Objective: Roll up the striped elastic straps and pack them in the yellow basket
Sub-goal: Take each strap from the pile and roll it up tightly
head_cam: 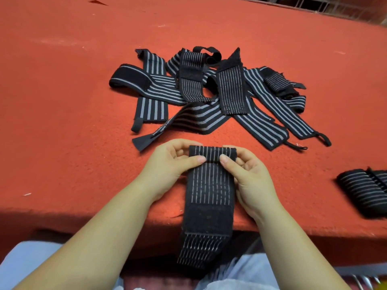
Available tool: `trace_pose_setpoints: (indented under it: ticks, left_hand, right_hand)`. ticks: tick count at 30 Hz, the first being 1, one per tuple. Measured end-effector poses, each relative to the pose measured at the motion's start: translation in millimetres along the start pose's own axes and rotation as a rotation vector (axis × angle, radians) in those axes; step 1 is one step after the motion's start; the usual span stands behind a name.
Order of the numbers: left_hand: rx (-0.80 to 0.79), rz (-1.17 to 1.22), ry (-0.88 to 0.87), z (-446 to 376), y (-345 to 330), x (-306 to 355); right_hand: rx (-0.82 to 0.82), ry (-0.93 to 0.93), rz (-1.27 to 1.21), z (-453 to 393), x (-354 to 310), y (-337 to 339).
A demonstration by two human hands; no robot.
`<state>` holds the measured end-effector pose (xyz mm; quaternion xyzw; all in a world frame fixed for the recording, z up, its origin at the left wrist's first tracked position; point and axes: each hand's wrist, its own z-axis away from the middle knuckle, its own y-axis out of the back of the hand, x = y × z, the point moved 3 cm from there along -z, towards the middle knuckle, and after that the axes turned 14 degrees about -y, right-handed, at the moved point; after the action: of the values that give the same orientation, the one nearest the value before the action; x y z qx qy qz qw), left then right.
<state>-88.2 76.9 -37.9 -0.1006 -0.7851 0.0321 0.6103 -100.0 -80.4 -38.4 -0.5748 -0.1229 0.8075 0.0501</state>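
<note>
Both hands, left hand (171, 162) and right hand (249, 174), grip a half-rolled striped strap (210, 185) at the red tabletop (62, 101) edge; finished rolls (364, 189) wait right, a loose pile (209, 91) remains, basket unseen.

Two hands roll a striped strap on a red table.

The left hand (173, 162) and right hand (249, 174) pinch the roll at the far end of the strap (210, 185), whose near end hangs over the table (62, 101) edge. A pile (209, 93) of loose straps lies beyond; rolled straps (364, 191) sit at right.
</note>
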Motion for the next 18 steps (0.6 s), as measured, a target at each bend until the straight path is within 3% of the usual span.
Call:
trace_pose_setpoints:
  ticks: [5,12,18]
  left_hand:
    - [0.034,0.006,-0.031,0.0,2.6,0.4]
    - [-0.076,0.029,-0.038,2.8,-0.5,1.8]
    - [-0.019,0.073,0.003,1.2,0.7,-2.1]
  right_hand:
    - [0.054,0.013,0.132,-1.4,-0.8,-5.7]
    - [-0.046,-0.028,0.016,-4.3,2.3,2.8]
    - [-0.013,-0.002,0.026,-3.9,2.6,3.3]
